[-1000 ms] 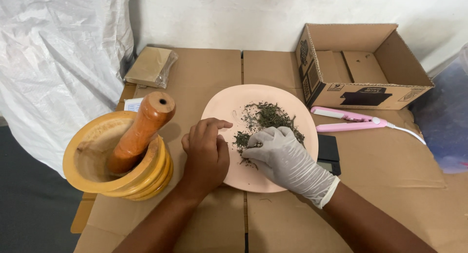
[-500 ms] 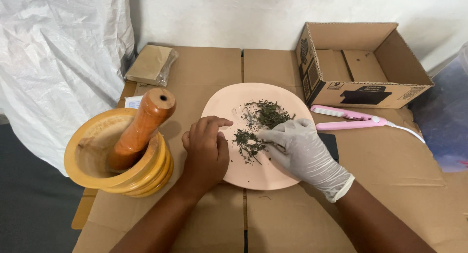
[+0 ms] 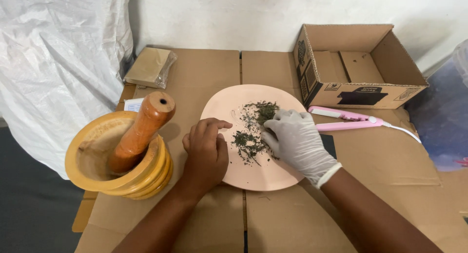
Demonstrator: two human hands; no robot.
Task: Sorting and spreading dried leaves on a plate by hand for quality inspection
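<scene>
At the far left I see white plastic sheeting (image 3: 53, 63) hanging down past the bench (image 3: 204, 68) edge, crowding that side. Just right of it, at the near-left corner, a yellow wooden mortar (image 3: 122, 177) sits close to the bench's left edge, with an orange-brown pestle (image 3: 141, 131) leaning in it, top tilted to the right. Far behind it lies a flat brown packet in clear wrap (image 3: 148, 67).

My left hand (image 3: 204, 153) rests on the left rim of the pink plate (image 3: 224, 107), fingers curled loosely together, pressing on the plate, gripping nothing. There is a narrow strip of bare cardboard between this hand and the mortar.

The dried green herbs (image 3: 253, 131) lie scattered across the middle of the plate, in two loose clumps. My right hand (image 3: 295, 141), in a white glove, lies on the herbs from the right, fingers bent down onto them; I cannot tell whether they pinch any.

Right of the plate a pink flat iron (image 3: 346, 120) lies crosswise, just beside an open cardboard box (image 3: 360, 63) at the far right. The near right bench is open cardboard.
</scene>
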